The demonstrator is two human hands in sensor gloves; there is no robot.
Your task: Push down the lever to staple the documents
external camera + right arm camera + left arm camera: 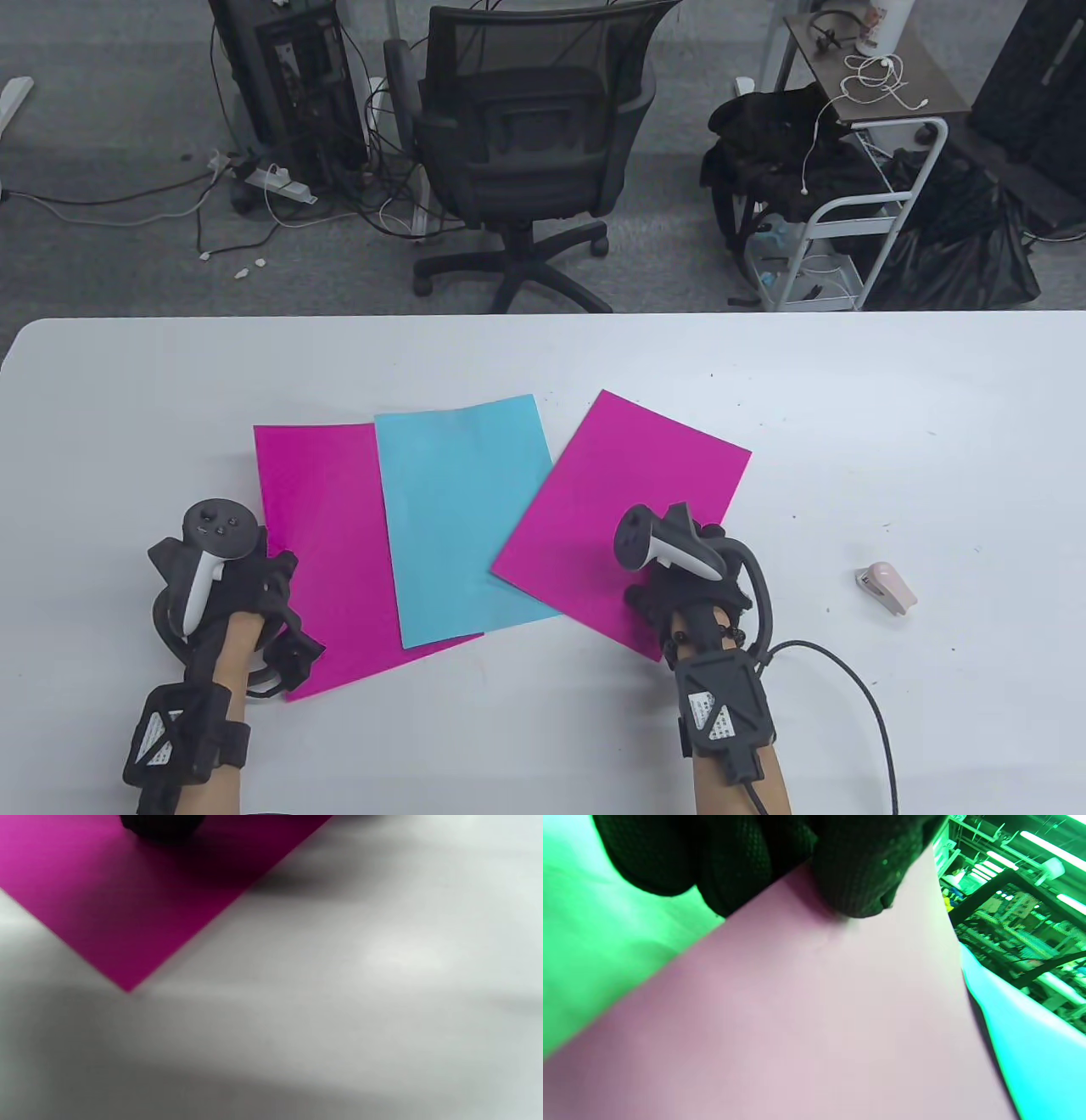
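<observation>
Three sheets lie side by side on the white table (848,407): a left magenta sheet (322,543), a blue sheet (462,518) overlapping it, and a right magenta sheet (628,501). My left hand (221,577) is at the left sheet's left edge. In the left wrist view one fingertip (857,878) lies on top of that sheet (797,1018) and the other fingers sit under its edge. My right hand (670,577) rests on the right sheet's near corner; one fingertip (161,825) touches the sheet (127,899). A small pink stapler (885,587) lies untouched to the right.
Beyond the table's far edge stand an office chair (526,144), a white cart (857,212) and loose cables on the floor. A cable (865,705) runs from my right wrist across the table's near right part.
</observation>
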